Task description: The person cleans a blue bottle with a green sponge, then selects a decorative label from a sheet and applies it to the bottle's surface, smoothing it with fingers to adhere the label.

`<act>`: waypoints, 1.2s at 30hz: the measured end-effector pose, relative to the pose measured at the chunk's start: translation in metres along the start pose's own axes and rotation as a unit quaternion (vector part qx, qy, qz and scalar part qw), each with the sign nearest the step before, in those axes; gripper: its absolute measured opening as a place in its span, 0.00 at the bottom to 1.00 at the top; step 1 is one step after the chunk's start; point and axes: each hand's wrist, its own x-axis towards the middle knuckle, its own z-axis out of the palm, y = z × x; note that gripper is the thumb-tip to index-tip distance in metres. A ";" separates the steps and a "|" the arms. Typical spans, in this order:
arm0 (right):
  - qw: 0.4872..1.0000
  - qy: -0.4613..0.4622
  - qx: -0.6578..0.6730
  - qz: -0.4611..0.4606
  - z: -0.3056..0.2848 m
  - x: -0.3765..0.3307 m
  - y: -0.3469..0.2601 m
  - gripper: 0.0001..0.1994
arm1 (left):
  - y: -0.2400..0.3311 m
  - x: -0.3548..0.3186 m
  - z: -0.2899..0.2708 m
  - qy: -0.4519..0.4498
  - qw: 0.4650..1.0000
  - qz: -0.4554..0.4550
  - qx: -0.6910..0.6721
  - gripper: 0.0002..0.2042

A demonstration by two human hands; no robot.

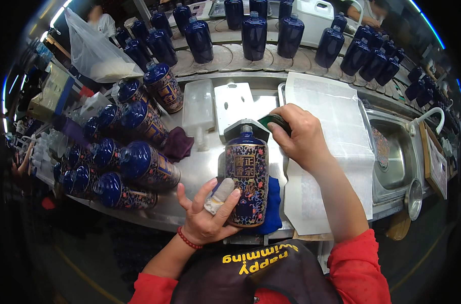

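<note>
Left hand (pixel 207 215) cups lower side of dark blue patterned bottle (pixel 247 182), fingers part-curled round it, one finger wrapped in white tape. Bottle lies on blue cloth (pixel 274 202) on steel worktop (pixel 200 169), neck pointing away from person. Right hand (pixel 300 136) closed on small dark green object (pixel 272 120) just beside bottle neck. More blue bottles (pixel 139 162) lying to left; paper sheet (pixel 337 137) and sink (pixel 397 157) to right.

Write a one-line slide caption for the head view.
Left hand steadies a decorated blue bottle on a blue cloth while the right hand holds a dark green object near its neck.
</note>
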 end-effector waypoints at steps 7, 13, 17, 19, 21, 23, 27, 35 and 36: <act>0.996 0.084 0.033 0.020 0.000 -0.006 -0.001 0.10 | -0.035 0.041 0.001 -0.076 0.982 0.052 -0.164 0.39; 0.961 0.104 0.181 0.184 -0.002 -0.047 -0.002 0.10 | -0.062 0.084 0.029 -0.069 0.966 0.039 -0.247 0.35; 0.940 0.139 0.216 0.226 0.005 -0.073 -0.001 0.10 | -0.067 0.099 0.032 -0.058 0.934 -0.026 -0.352 0.33; 0.955 0.133 0.193 0.182 0.007 -0.083 -0.003 0.11 | -0.066 0.101 0.027 -0.040 0.927 -0.045 -0.370 0.32; 0.952 0.133 0.199 0.189 0.007 -0.089 -0.005 0.11 | -0.060 0.101 0.026 -0.058 0.942 0.020 -0.331 0.31; 0.946 0.137 0.215 0.200 0.007 -0.092 -0.007 0.11 | -0.057 0.103 0.028 -0.079 0.946 0.065 -0.306 0.31; 0.940 0.127 0.231 0.216 0.008 -0.096 -0.007 0.11 | -0.071 0.114 0.040 -0.076 0.944 0.043 -0.317 0.28; 0.940 0.135 0.201 0.242 0.008 -0.107 -0.003 0.11 | -0.056 0.082 0.031 -0.008 0.943 -0.011 -0.332 0.32; 0.936 0.125 0.205 0.256 0.008 -0.106 -0.003 0.11 | -0.049 0.072 0.027 0.006 0.945 -0.003 -0.327 0.31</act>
